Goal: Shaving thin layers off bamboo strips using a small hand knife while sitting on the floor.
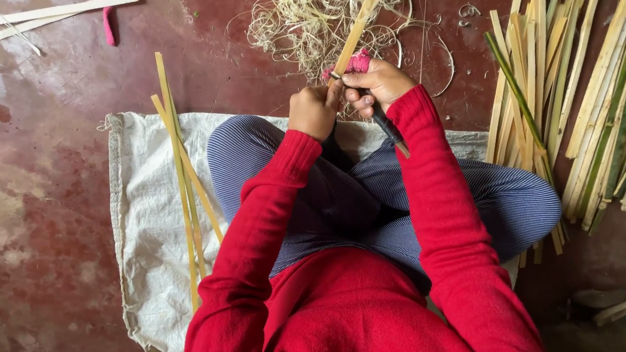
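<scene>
On the dark red floor [47, 198] where you sit cross-legged, a white woven sack [145, 214] lies spread under your legs, its far edge running behind your knees. To your right a broad heap of split bamboo strips [598, 110], pale and green, lies fanned out on the floor, some of them reaching under your right knee. Ahead of you sits a tangled pile of pale shavings [304, 13], just beyond your hands. A few long yellow-green slats [181, 172] lie across the sack beside your left leg, and more flat pale strips [40, 12] rest at the far left, with a pink cloth [112, 7] next to them. Your left hand [312, 112] is closed in a fist around the lower end of a single bamboo strip [358, 25], which rises away from you over the shavings. Your right hand [374, 83] is curled tight around a knife [385, 123], its dark handle slanting back toward your right forearm and its blade end pressed against the strip just above your left fist. A bit of pink wrapping [358, 61] shows at your right fingers. Both hands are touching each other at the strip.
</scene>
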